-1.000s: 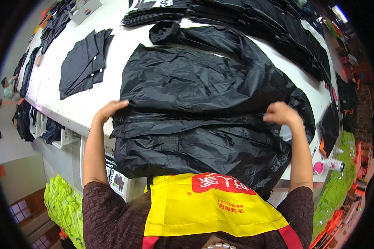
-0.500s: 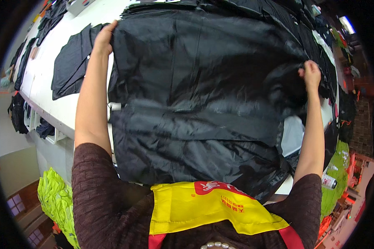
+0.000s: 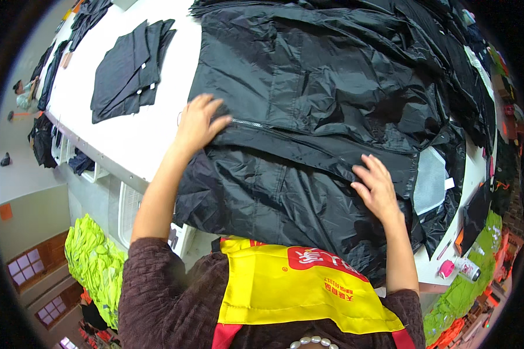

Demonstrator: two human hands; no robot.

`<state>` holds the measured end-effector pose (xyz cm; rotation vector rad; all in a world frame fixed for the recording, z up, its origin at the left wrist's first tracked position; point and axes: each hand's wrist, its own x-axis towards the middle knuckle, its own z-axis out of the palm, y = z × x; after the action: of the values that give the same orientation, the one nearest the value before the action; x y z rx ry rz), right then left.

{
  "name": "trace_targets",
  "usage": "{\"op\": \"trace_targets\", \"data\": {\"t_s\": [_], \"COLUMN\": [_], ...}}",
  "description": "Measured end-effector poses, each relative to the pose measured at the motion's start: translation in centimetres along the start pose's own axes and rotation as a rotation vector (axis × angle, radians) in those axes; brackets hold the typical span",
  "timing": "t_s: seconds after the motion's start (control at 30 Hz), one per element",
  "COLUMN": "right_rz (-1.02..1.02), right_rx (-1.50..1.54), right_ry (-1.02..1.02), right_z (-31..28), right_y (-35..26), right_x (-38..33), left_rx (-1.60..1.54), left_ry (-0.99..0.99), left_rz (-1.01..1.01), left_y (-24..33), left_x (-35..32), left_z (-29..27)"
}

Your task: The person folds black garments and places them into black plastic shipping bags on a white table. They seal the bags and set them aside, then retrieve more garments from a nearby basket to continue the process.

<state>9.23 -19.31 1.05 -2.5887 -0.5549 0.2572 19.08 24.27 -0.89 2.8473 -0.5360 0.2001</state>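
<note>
A black jacket (image 3: 343, 99) of thin, shiny cloth lies spread across the white table in front of me. A zipper (image 3: 247, 123) runs sideways along its front flap, and pale mesh lining (image 3: 429, 183) shows near its right end. At the left end of the zipper, my left hand (image 3: 199, 125) rests on the edge of the cloth, its fingers spread. My right hand (image 3: 379, 187) touches the flap farther right, fingers apart and nothing gripped.
Folded black pieces (image 3: 125, 72) lie on the white table (image 3: 169, 113) to the left. More black garments (image 3: 454, 64) are heaped along the back right. A bottle (image 3: 466, 269) stands by the right edge. Bright green cloth (image 3: 93, 262) is piled low on the left.
Both hands have let go of the jacket's far corners and come nearer to me, down to the zipper flap. The upper part now lies wrinkled on the table.
</note>
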Motion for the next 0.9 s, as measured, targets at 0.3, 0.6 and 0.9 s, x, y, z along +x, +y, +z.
{"op": "trace_targets", "data": {"t_s": [0.3,0.6,0.9], "right_rz": [0.074,-0.235,-0.205], "right_rx": [0.211,-0.273,-0.341], "right_ry": [0.096,0.111,0.051], "right_z": [4.0,10.4,10.6], "right_y": [-6.8,-12.5,-13.6], "right_x": [10.2,17.3,18.3], "left_rx": [-0.137,-0.470,-0.429], "left_ry": [0.147,0.130,0.147], "left_rz": [-0.615,-0.822,-0.771], "left_y": [-1.3,-7.8,-7.6], "left_x": [-5.0,-5.5,-5.2], "left_z": [0.9,3.0,2.4]}}
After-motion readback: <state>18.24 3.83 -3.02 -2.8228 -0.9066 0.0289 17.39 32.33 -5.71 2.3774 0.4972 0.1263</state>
